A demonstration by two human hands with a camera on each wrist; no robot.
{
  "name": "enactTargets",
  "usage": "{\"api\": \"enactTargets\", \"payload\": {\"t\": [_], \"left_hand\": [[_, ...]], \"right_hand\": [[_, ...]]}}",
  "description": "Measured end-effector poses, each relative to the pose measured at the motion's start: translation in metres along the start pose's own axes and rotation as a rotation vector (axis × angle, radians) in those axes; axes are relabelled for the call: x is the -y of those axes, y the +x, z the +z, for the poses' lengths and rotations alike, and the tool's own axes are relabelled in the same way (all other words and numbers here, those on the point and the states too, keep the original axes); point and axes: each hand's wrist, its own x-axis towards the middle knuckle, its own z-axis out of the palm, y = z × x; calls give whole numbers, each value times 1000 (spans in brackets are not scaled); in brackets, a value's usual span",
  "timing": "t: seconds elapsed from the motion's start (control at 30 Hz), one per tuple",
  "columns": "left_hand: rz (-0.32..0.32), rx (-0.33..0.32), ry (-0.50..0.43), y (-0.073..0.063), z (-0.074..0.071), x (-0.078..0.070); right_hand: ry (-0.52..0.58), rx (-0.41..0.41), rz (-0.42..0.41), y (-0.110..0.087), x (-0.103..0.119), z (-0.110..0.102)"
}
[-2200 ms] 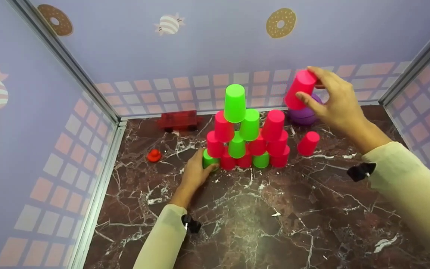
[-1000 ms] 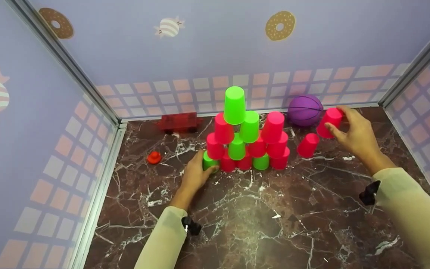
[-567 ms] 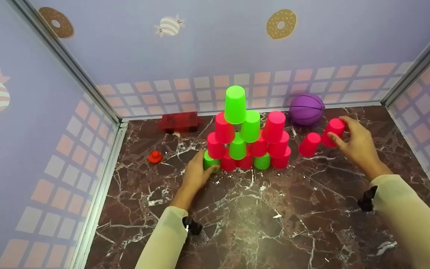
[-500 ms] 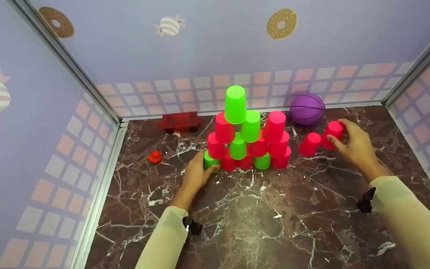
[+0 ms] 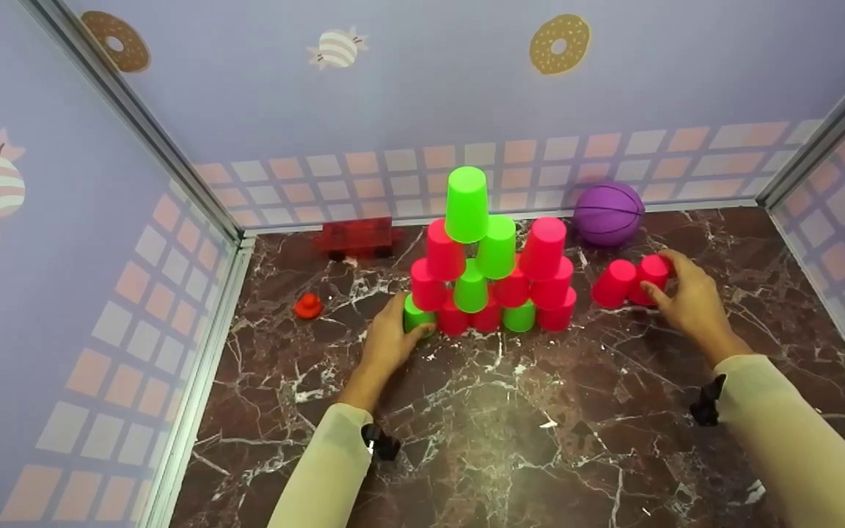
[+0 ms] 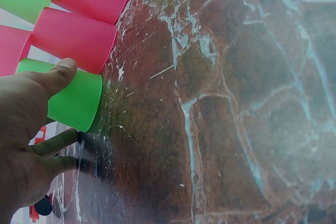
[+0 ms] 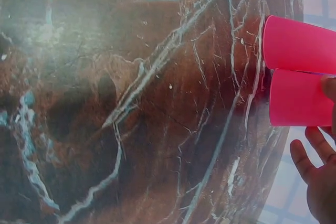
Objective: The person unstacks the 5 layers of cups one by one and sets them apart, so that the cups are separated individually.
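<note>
The half-curled right hand (image 5: pixel 695 304) pinches a pink cup (image 5: pixel 653 271), a second cup (image 5: pixel 615 284) just left of it, while the left hand (image 5: pixel 384 339) grips a green cup (image 5: pixel 416 315); all look light, slick, easily dented, best held by the sides

Purple ball (image 5: pixel 609 213), red toy vehicle (image 5: pixel 357 237), small orange toy (image 5: pixel 309 306)

Inscriptions: none legible. No text, label, brand, number or sign can be read in the head view or in either wrist view.
</note>
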Motion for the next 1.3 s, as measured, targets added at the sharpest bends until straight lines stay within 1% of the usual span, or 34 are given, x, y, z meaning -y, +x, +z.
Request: {"api": "enactTargets", "payload": {"t": [0.07, 0.1, 0.13, 0.2, 0.27, 0.33, 0.47, 0.53, 0.57, 0.63, 0.67, 0.77, 0.8, 0.83, 0.87, 0.9, 1.0, 1.03, 1.07, 1.1, 1.17, 1.23, 1.27, 1.3], "left_hand": [[2, -2, -7, 1, 4, 7], [-8, 3, -4, 1, 3, 2], [-12, 4, 0, 1, 4, 2], [-1, -4, 3, 2, 10, 10], [-5, 3, 6, 3, 12, 13], [11, -11, 8, 3, 15, 19], [2, 5, -11, 0, 1, -1], [-12, 17, -14, -1, -4, -10], [-26, 24, -6, -1, -8, -18], [-21, 12, 7, -2, -6, -16], [-10, -1, 19, -1, -2, -10], [-18, 3, 20, -1, -2, -10], [-15, 2, 25, 1, 4, -1], [-16, 9, 26, 0, 0, -4], [-15, 3, 37, 1, 4, 1], [-24, 11, 31, 1, 2, -2], [-11, 0, 35, 1, 3, -1], [-18, 6, 31, -1, -3, -11], [-33, 14, 26, 0, -2, -13], [-43, 27, 18, -1, -7, -20], [-54, 42, 14, -2, -11, -27], [-50, 39, 16, -3, -11, -29], [-29, 28, 3, -2, -7, -19], [-19, 23, -4, -3, -7, -18]], "right_hand": [[3, -8, -5, -1, -2, 1], [6, -11, -7, -1, -2, 2], [8, -14, -9, -1, -3, 2], [12, -15, -7, -1, -5, 3], [13, -9, 0, -1, -5, 3], [9, 0, 6, -1, -6, 3], [-5, 12, 3, -1, -8, 3], [-10, 16, -5, -1, -10, 3], [-10, 19, -8, -1, -10, 3], [-11, 28, -8, -1, -11, 2], [-12, 33, -7, -1, -11, 2], [-10, 51, 6, -1, -11, 2], [-10, 56, 14, -1, -10, 1], [-11, 61, 21, -2, -10, 0], [-10, 66, 24, -2, -10, 0], [-12, 68, 26, -2, -11, -1], [-25, 74, 29, -3, -11, -4], [-30, 73, 25, -3, -11, -6], [-33, 69, 20, -3, -10, -7], [-36, 63, 15, -3, -9, -9], [-31, 44, 0, -2, -6, -12], [-21, 19, -17, 0, -1, -15], [-18, 7, -26, 1, 2, -17], [-13, -3, -34, 2, 5, -18]]}}
